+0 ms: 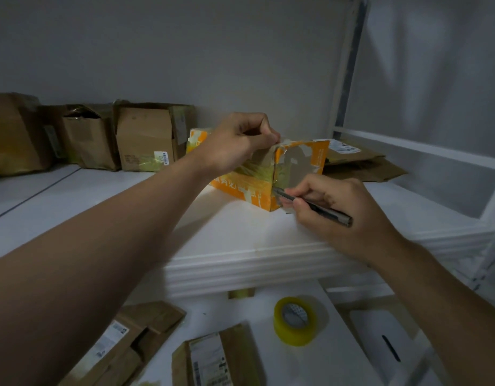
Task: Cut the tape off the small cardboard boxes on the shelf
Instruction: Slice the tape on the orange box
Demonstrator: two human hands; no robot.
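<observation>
On the white shelf (240,260), our left hand (238,140) pinches the top corner of the orange box (257,190) while our right hand (341,210) grips the knife (316,206), handle lower-right, blade pointing left at the box's near edge.

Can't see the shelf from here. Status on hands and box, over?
Left hand pinching top edge of orange box. Right hand holding utility knife, blade at its taped corner. Nothing blocking the cut.

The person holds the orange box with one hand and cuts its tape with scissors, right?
Not scissors. The head view shows the right hand holding a slim utility knife against the orange box, while the left hand grips the box's top.
</observation>
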